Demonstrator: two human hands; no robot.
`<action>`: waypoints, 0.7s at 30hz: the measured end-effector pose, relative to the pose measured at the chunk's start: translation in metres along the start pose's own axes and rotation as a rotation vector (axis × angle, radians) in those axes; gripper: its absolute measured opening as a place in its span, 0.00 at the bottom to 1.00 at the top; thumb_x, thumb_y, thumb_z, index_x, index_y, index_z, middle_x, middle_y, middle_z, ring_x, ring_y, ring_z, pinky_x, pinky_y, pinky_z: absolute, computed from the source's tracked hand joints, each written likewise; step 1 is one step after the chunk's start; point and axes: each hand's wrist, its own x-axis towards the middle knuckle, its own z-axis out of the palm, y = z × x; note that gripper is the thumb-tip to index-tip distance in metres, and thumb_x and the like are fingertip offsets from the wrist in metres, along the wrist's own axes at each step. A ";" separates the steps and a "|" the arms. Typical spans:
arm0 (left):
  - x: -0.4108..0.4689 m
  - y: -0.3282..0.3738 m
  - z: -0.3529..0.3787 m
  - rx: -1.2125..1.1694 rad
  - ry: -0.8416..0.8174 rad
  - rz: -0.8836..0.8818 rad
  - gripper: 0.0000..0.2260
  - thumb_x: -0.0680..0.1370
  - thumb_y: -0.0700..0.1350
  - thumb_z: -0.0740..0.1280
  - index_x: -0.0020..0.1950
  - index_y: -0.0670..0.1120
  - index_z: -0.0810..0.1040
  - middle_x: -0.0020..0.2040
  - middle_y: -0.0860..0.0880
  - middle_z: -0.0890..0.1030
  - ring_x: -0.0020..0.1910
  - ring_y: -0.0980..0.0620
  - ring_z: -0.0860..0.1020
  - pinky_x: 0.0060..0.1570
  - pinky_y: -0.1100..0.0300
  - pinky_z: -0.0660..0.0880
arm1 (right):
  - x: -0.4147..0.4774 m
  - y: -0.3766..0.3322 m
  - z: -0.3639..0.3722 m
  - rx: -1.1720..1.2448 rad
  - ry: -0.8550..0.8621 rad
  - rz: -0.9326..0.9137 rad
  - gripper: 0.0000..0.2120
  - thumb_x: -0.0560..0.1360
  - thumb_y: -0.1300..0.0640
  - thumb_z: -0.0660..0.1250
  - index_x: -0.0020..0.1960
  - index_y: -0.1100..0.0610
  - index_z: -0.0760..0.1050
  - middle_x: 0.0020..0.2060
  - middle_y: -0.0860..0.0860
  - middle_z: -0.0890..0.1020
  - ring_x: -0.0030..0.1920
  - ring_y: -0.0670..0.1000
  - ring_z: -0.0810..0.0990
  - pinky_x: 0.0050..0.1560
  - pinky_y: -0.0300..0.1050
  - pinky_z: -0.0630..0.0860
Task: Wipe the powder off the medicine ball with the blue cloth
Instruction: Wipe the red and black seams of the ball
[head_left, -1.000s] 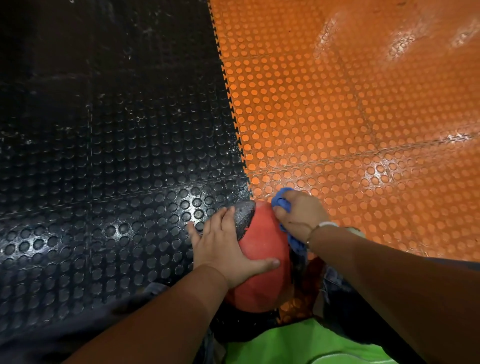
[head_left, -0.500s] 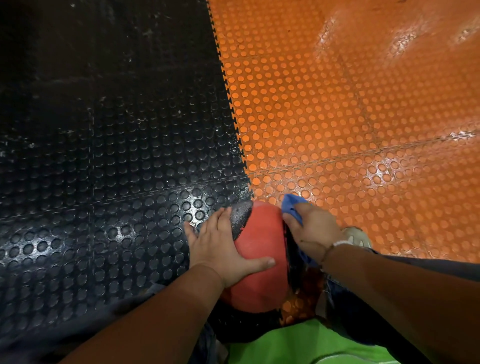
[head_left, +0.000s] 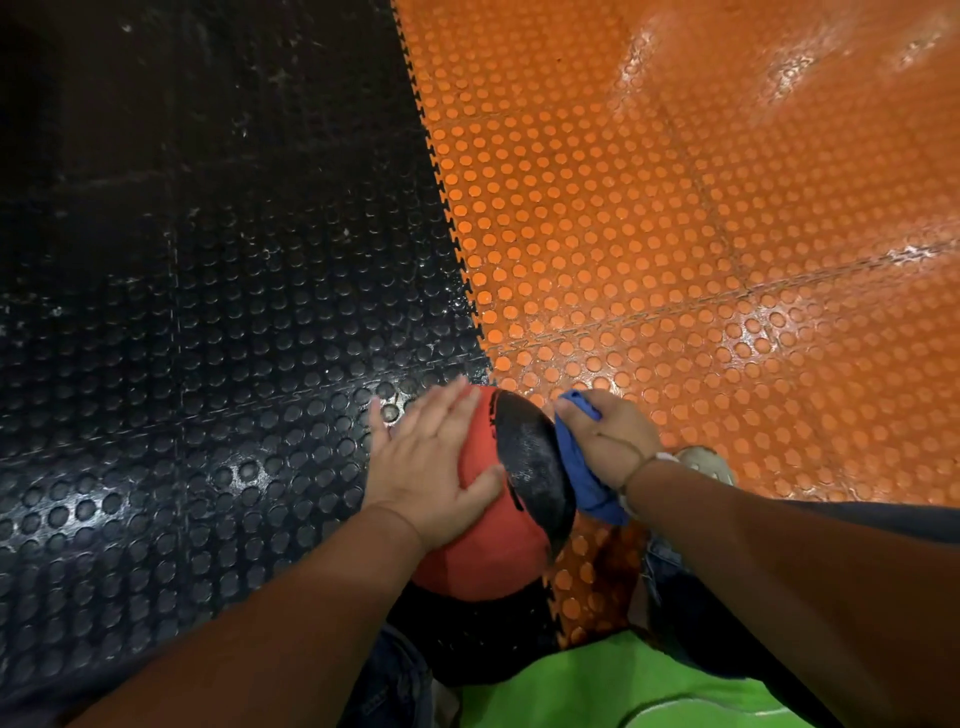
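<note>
The medicine ball (head_left: 493, 540) is red with a black panel and rests on the floor where the black and orange mats meet. White powder speckles the black panel. My left hand (head_left: 426, 462) lies flat on the ball's left side with straight fingers and the thumb across the red part. My right hand (head_left: 608, 441) grips the bunched blue cloth (head_left: 582, 467) and holds it against the ball's right side, beside the black panel. The ball's underside and far side are hidden.
Black studded floor mats (head_left: 208, 364) cover the left, orange studded mats (head_left: 675, 234) the right, joined by a toothed seam. My shoe (head_left: 706, 462) sits just right of my right wrist. My green shirt (head_left: 597, 686) and dark trousers fill the bottom edge.
The ball has turned, so the black panel has swung from its top left to the right side. My left hand slid up over the ball. My right hand with the cloth stayed at the right.
</note>
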 end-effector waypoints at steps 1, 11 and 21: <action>0.001 0.005 0.000 0.011 0.017 0.039 0.39 0.68 0.68 0.40 0.77 0.56 0.53 0.77 0.57 0.55 0.76 0.55 0.53 0.68 0.47 0.27 | -0.001 -0.009 0.000 -0.020 0.036 -0.053 0.12 0.77 0.45 0.61 0.44 0.53 0.75 0.37 0.51 0.77 0.42 0.55 0.76 0.42 0.45 0.72; 0.005 0.007 0.010 -0.163 0.118 0.047 0.28 0.75 0.57 0.47 0.70 0.50 0.71 0.69 0.52 0.72 0.69 0.49 0.69 0.70 0.59 0.36 | -0.012 -0.008 0.030 -0.055 0.020 -0.409 0.19 0.73 0.43 0.64 0.56 0.54 0.79 0.58 0.53 0.78 0.60 0.55 0.74 0.63 0.45 0.67; 0.027 0.021 0.011 -0.163 0.077 0.037 0.36 0.71 0.57 0.36 0.74 0.52 0.64 0.74 0.56 0.64 0.73 0.57 0.58 0.74 0.58 0.44 | -0.015 -0.031 0.032 -0.195 0.177 -0.433 0.20 0.71 0.44 0.59 0.46 0.59 0.79 0.43 0.55 0.80 0.44 0.54 0.76 0.43 0.42 0.67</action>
